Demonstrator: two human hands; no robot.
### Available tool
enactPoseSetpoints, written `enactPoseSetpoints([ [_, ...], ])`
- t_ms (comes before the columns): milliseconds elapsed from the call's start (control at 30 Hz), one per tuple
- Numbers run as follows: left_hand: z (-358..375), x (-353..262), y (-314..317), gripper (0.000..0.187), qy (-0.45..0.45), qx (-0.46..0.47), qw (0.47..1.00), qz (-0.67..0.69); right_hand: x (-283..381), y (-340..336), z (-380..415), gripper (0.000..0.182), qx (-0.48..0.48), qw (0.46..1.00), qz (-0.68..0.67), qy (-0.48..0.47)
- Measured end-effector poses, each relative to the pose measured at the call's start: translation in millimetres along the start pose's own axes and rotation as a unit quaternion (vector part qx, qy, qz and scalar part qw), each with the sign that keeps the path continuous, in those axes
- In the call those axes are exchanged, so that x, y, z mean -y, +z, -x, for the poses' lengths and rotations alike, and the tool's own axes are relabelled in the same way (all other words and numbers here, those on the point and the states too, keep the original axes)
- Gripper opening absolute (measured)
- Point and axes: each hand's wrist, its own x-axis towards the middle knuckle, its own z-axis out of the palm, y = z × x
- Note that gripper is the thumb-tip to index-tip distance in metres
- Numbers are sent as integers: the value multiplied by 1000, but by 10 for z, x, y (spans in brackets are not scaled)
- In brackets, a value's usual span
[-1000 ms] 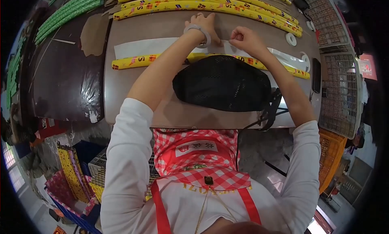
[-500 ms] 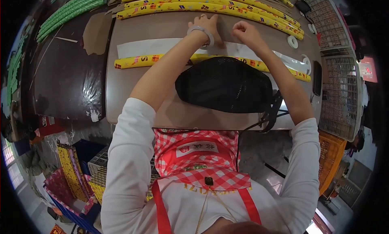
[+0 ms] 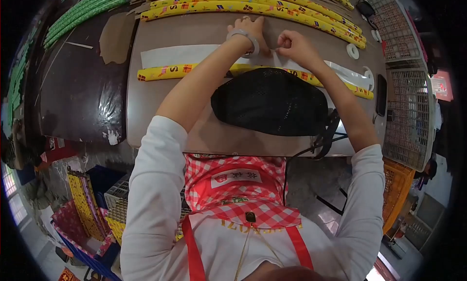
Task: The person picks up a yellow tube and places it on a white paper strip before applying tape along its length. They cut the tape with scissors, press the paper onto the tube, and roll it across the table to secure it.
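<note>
A yellow printed wrapping-paper roll point(image 3: 163, 72) lies across the table in front of me, its loose white edge point(image 3: 177, 55) spread flat beyond it. My left hand point(image 3: 248, 34), with a pale bangle on the wrist, rests just past that white edge, fingers spread. To its right, my right hand point(image 3: 296, 48) is closed in a pinch above the white paper. Whatever lies between its fingertips is too small to make out. A black mesh object point(image 3: 270, 103) hides part of the roll and the table nearest me.
Several finished yellow rolls point(image 3: 233, 7) lie along the far side. Green rolls point(image 3: 87, 13) are stacked at the far left. A white tape roll point(image 3: 352, 51) and a dark phone point(image 3: 382, 89) sit at the right, beside wire crates point(image 3: 411, 110).
My right hand has shifted slightly down and left, toward the white edge, its fingers in a pinch. My left hand stays almost in place; the roll has not visibly moved.
</note>
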Motion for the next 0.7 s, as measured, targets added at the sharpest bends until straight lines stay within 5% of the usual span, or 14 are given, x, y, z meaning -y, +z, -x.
enactPoseSetpoints([
  [167, 4, -1, 2, 103, -1, -1, 1000, 7, 10, 5, -29, 16, 20, 1000, 11, 6],
  [333, -1, 3, -3, 105, 0, 5, 1000, 4, -7, 1, -45, 15, 6, 990, -135, 52],
  [700, 37, -16, -40, 102, -2, 11, 1000, 9, -60, -31, 31, 16, 30, 999, -11, 4],
])
